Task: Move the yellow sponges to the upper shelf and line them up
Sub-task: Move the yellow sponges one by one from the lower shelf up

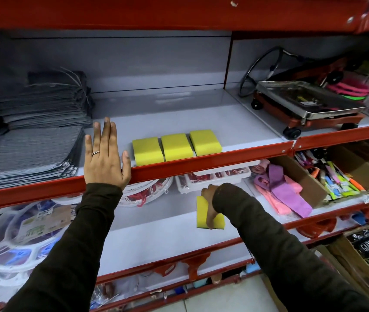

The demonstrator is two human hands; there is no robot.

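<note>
Closest to us, the right hand (pixel 209 200) reaches down to the lower shelf (pixel 156 239) and pinches a yellow sponge (pixel 201 218). The thumb and fingers squeeze its sides, and the sponge sits near the middle of that shelf, with a thin dark layer showing along its bottom edge. I cannot tell if it has lifted off the shelf yet.

A sponge is soft and squashy. If the hand pinches only one edge, it could bend and slip out — then it may drop to the floor. On the way up it has to pass the red lip (pixel 201 163) of the upper shelf. If it comes up too close, it could bump that lip and get knocked loose.

A little farther, the left hand (pixel 103 158) lies flat and open, fingers spread, holding nothing. Its palm rests over the red lip, just left of the row. It could be in the way if the new sponge goes on that side.

Farther still, three sponges (pixel 176 146) sit in a row on the upper shelf (pixel 235 129), side by side and nearly touching. They are light. A push from the new one could slide them crooked — or nudge one off the front. The free spot on the right looks safest to me.
</note>
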